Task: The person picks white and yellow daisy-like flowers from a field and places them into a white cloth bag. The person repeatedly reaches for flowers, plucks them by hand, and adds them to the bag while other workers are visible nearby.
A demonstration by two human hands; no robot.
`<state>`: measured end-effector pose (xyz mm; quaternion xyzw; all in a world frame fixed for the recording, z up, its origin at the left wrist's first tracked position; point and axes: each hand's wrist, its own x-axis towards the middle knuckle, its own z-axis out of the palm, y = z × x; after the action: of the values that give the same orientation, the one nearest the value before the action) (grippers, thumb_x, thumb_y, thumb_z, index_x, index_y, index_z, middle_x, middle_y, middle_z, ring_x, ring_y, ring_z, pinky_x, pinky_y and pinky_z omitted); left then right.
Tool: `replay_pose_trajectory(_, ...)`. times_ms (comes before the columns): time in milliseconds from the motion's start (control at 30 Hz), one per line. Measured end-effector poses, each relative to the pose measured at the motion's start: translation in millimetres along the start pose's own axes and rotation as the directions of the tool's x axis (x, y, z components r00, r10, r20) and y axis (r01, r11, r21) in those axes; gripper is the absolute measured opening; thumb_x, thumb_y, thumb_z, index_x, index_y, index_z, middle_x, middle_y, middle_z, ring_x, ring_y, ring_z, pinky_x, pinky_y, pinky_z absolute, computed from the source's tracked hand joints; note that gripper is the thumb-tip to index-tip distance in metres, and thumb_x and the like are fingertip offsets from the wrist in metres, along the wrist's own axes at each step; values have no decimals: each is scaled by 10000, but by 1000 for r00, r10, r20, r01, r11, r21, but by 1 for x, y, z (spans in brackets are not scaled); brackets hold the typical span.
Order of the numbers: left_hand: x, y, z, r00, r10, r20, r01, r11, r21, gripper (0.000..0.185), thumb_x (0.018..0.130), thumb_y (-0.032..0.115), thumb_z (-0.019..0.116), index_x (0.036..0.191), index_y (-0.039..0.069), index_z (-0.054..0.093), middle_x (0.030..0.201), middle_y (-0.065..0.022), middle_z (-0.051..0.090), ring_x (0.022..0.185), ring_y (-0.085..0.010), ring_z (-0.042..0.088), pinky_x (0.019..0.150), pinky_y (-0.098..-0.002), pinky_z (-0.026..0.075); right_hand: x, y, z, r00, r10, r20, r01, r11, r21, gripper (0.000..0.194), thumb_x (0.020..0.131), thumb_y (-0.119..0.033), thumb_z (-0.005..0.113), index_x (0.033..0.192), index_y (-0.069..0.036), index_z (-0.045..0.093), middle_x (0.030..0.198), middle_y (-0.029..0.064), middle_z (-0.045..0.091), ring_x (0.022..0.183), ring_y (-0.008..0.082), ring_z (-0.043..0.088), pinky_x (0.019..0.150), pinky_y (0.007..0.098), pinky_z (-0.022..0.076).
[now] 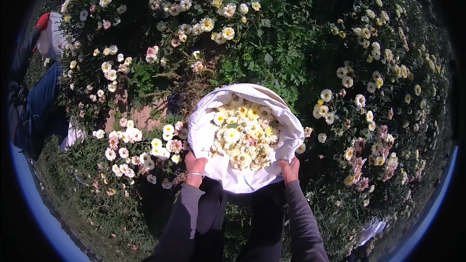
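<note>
Both my hands hold a round container lined with white cloth (204, 138) in front of my legs. My left hand (195, 167) grips its rim at the lower left, the thumb on the cloth and a pale bangle at the wrist. On the lower right, my right hand (290, 169) grips the rim in the same way. Inside lies a heap of picked flower heads (251, 131), mostly white and cream with yellow centres, some pinkish, and a green leaf among them. My fingers under the rim are hidden.
White and pink flowers (156, 149) grow at the left, more flowering plants (358, 102) at the right, and leafy green plants (287, 43) beyond the container. Bare soil (143, 116) shows at left. A person in blue jeans (43, 91) stands at far left by a white cloth bag (52, 38).
</note>
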<state>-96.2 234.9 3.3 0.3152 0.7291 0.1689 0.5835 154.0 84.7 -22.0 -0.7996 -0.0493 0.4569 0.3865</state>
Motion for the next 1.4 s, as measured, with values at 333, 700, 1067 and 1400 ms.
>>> replay_pose_trajectory(333, -17, 153, 23, 917, 396, 39, -396, 918, -30, 299, 596, 153, 553, 790, -72, 587, 705, -173, 611, 672, -244, 600, 616, -318, 446, -5, -203, -36, 962, -274, -9, 274, 960, 49, 223, 619, -52, 519, 828, 19, 546, 725, 33, 553, 632, 127, 503, 581, 247, 403)
replay_pose_trajectory(700, 152, 203, 183, 874, 481, 64, -423, 690, 587, 643, 694, 205, 520, 1257, 63, 243, 1065, -246, 458, 855, -366, 551, 700, -444, 449, 250, -185, -3, 757, -614, -225, 522, 775, -357, 339, 612, -91, 479, 903, 74, 535, 838, 168, 589, 787, 284, 568, 691, 362, 425)
replay_pose_trajectory(1067, 198, 254, 202, 861, 503, 80, -463, 706, 536, 592, 710, 191, 503, 1232, 16, 287, 1117, -229, 477, 964, -354, 517, 797, -403, 434, 319, -207, 9, 797, -580, -170, 590, 808, 7, 230, 646, -69, 417, 797, 69, 521, 687, 83, 555, 591, 177, 498, 554, 306, 405)
replay_pose_trajectory(1400, 200, 260, 199, 877, 462, 131, -449, 694, 562, 650, 716, 259, 566, 1228, 9, 254, 1069, -226, 504, 918, -341, 539, 767, -400, 448, 326, -208, 10, 727, -671, -144, 681, 732, 29, 119, 621, -38, 438, 675, 27, 523, 605, 4, 494, 517, 112, 425, 464, 256, 325)
